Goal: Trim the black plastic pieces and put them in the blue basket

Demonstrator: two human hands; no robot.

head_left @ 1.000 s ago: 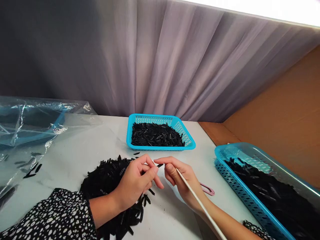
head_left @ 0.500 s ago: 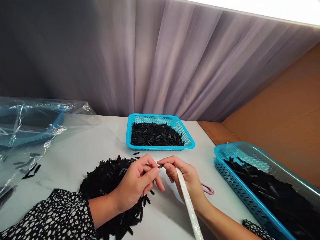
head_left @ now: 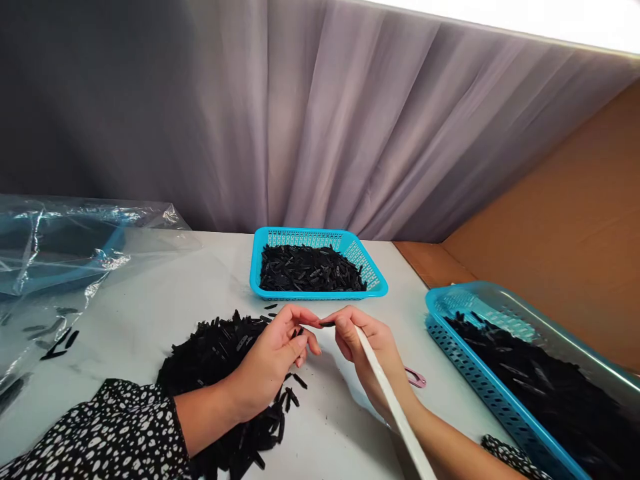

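My left hand (head_left: 273,363) rests over the edge of a heap of small black clips (head_left: 220,353) on the white table (head_left: 165,300). Its fingers are curled, thumb and forefinger pinching one end of a small black clip (head_left: 327,325). My right hand (head_left: 373,347) meets it fingertip to fingertip, pinching the same clip's other end. A long white strip (head_left: 393,403) is also gripped in the right hand and runs down over my wrist toward the lower edge.
A blue basket (head_left: 373,290) of black clips stands behind the hands. A larger blue basket (head_left: 475,363) of clips sits at the right under clear plastic. A pink clip (head_left: 416,379) lies by my right wrist. Clear plastic sheeting (head_left: 65,260) covers the left. Cardboard wall at right.
Both hands have shifted slightly away from me. The left fingers have curled in closer, and the white strip has swung a little in the right hand.
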